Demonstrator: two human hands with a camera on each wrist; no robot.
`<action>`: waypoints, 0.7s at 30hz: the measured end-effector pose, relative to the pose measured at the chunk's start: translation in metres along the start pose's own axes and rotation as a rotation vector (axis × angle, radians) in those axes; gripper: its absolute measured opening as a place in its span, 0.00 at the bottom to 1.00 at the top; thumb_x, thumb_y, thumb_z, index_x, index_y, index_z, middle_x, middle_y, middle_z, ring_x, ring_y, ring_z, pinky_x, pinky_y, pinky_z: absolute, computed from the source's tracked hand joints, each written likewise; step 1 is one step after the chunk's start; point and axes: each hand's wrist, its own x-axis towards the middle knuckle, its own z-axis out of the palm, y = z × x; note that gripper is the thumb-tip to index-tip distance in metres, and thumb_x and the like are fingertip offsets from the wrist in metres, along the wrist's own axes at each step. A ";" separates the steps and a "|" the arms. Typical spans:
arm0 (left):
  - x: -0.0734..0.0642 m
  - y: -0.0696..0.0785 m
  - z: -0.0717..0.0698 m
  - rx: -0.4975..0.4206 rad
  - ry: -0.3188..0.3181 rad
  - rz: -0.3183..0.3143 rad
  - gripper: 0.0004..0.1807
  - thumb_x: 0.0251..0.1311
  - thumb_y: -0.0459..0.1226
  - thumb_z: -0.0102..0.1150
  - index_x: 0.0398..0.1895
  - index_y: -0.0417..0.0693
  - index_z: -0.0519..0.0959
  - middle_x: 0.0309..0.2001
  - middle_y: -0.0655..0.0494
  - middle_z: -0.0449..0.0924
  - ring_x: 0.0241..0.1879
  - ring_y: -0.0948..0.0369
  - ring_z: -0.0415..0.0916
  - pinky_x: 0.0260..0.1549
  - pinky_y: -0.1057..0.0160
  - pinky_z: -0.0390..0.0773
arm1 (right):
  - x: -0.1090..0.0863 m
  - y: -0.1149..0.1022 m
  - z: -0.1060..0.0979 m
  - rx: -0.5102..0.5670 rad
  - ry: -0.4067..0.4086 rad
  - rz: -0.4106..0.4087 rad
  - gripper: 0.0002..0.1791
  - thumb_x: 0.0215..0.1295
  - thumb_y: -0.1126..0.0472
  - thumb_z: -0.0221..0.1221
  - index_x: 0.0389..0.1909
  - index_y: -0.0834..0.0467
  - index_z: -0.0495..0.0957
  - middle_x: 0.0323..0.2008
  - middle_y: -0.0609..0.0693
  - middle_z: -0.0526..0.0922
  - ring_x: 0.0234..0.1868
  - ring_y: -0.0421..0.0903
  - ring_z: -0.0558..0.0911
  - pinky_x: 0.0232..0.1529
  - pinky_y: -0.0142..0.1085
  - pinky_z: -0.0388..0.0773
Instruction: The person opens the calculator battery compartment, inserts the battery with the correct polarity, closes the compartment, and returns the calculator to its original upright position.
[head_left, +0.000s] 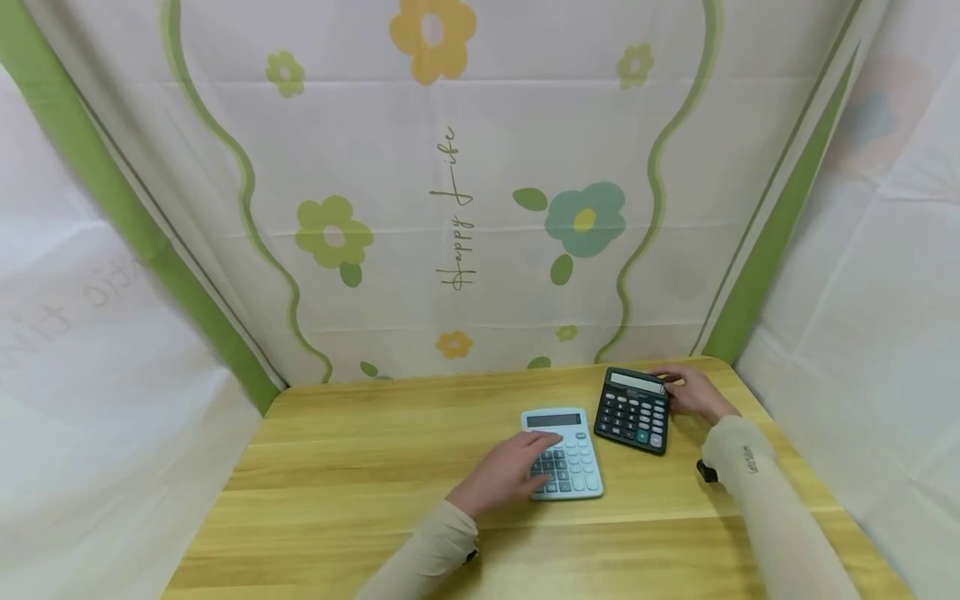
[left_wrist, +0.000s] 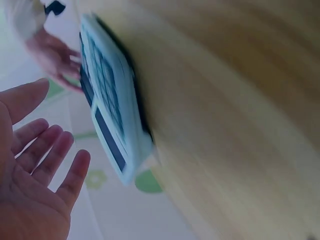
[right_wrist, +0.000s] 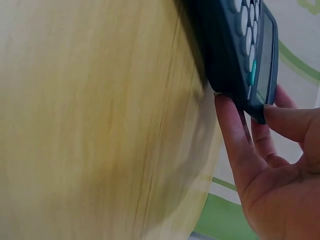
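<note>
A light blue calculator (head_left: 582, 468) lies on the wooden table, its dark display toward the back. My left hand (head_left: 501, 473) is over its left side, covering part of the keys in the head view. From the left wrist, that hand (left_wrist: 32, 192) shows its fingers spread and relaxed, with a gap between them and the calculator (left_wrist: 114, 107). To the right is a black calculator (head_left: 632, 414), turned slightly. My right hand (head_left: 697, 395) pinches its upper right corner. In the right wrist view the thumb (right_wrist: 287, 121) presses the display end of the black calculator (right_wrist: 237, 55), other fingers behind and below.
The yellowish wooden table (head_left: 360, 475) ends at a white curtain (head_left: 495, 167) with flowers and green wavy lines. More cloth hangs at the left (head_left: 105, 350) and right (head_left: 855, 333). Small black pieces show at both sleeve cuffs.
</note>
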 end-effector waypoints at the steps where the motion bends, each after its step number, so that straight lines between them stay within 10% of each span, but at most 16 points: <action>1: 0.001 0.005 0.002 0.028 -0.008 0.022 0.36 0.68 0.47 0.67 0.77 0.53 0.67 0.71 0.56 0.75 0.68 0.59 0.74 0.69 0.60 0.73 | 0.000 0.000 0.000 0.009 -0.007 0.008 0.22 0.79 0.72 0.42 0.70 0.68 0.70 0.65 0.80 0.65 0.57 0.69 0.78 0.45 0.45 0.88; 21: 0.017 0.064 0.030 0.254 -0.133 0.217 0.37 0.73 0.58 0.56 0.81 0.62 0.62 0.77 0.71 0.65 0.74 0.68 0.64 0.73 0.65 0.64 | -0.010 -0.013 0.014 0.003 -0.126 -0.073 0.21 0.80 0.72 0.45 0.68 0.65 0.76 0.65 0.76 0.72 0.45 0.52 0.87 0.39 0.43 0.89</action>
